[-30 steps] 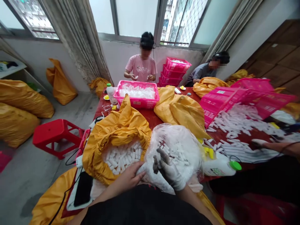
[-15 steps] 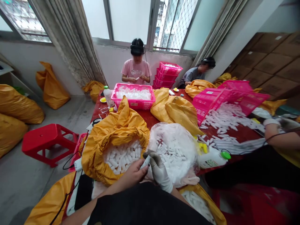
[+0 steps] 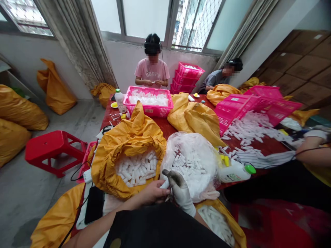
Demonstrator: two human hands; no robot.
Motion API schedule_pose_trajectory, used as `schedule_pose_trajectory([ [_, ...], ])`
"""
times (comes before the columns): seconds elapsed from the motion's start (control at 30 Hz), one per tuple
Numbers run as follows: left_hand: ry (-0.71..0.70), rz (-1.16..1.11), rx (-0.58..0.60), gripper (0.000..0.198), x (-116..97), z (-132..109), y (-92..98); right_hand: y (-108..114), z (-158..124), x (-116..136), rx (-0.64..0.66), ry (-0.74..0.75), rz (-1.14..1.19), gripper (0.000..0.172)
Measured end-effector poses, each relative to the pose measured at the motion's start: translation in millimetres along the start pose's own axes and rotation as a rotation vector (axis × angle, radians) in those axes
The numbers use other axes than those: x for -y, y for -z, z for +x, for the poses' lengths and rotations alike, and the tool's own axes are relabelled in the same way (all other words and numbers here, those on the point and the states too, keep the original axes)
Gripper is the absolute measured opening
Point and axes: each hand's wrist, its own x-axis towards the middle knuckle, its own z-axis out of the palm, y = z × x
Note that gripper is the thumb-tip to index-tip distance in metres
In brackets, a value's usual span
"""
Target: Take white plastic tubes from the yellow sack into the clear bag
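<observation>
Just in front of my body, my left hand (image 3: 154,191), bare, grips a small white plastic piece (image 3: 164,184) between thumb and fingers. My right hand (image 3: 181,191) wears a pale glove with dark, dirty fingertips; its fingers are closed at the upper end of the same piece. Beyond my left hand, an orange sack (image 3: 107,162) lies rolled open, full of white plastic pieces (image 3: 137,170). Beyond my right hand sits a clear plastic bag (image 3: 209,151) with many smaller white parts (image 3: 187,162). An orange sack (image 3: 239,225) of white pieces stands low beside my right forearm.
A white bottle with a green cap (image 3: 235,171) lies right of the clear bag. Pink baskets (image 3: 152,111) stand on the red table (image 3: 165,128), one tipped with pieces spilled. A red stool (image 3: 46,148) is at left. Co-workers (image 3: 152,70) sit across and at right.
The view has tilted and shifted slightly. Both my hands have moved a little right and down with the white piece, and my right fingers have shifted on its end.
</observation>
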Motion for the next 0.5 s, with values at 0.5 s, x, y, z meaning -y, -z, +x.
schedule_pose_trajectory([
  [0.5,-0.023,0.514,-0.366,0.017,17.1,51.2,-22.8,24.3,16.0,0.5,0.017,0.028,-0.273,0.015],
])
